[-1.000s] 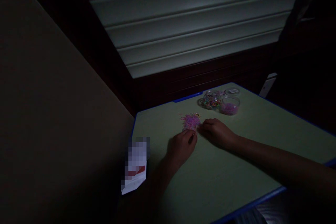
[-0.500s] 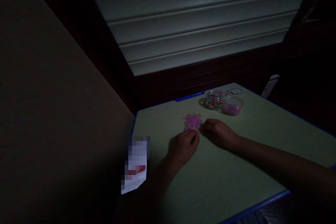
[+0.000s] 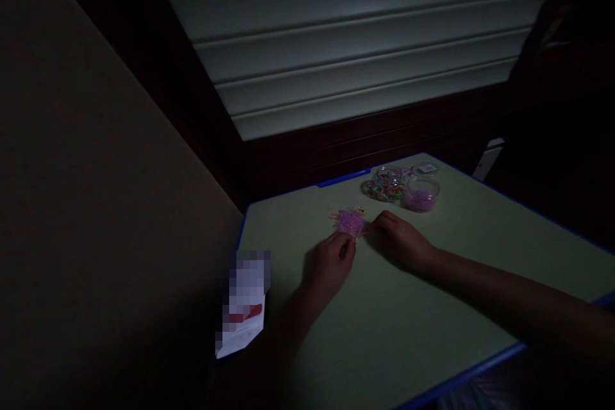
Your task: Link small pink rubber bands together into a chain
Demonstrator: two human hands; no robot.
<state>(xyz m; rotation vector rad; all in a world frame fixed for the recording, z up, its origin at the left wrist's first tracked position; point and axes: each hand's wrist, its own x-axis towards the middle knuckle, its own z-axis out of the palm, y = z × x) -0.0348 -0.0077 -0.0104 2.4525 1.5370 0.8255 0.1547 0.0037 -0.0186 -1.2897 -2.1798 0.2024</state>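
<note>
A small heap of tiny pink and purple elastic bands [image 3: 350, 221], with some yellow among them, lies on the pale green tabletop [image 3: 413, 327]. At the heap's near edge is my left hand [image 3: 331, 261], its thumb and index finger pinched together. My right hand [image 3: 401, 238] is just right of the heap, fingers curled and fingertips closed near its edge. Whatever either hand pinches is too small and dark to make out. Behind them stand a clear jar of multicoloured bands [image 3: 387, 188] and a clear tub of pink bands [image 3: 421, 197].
A clear lid with a white label [image 3: 426, 169] lies at the back by the jars. On the left edge is a white and red paper item [image 3: 247, 314], partly blurred out. A wall [image 3: 120, 192] rises on the left, and a slatted panel [image 3: 365, 45] stands behind the table.
My left hand has shifted slightly left along the heap's near edge, its fingers still pinched. My right hand stays almost in place. The whole view has moved a little.
</note>
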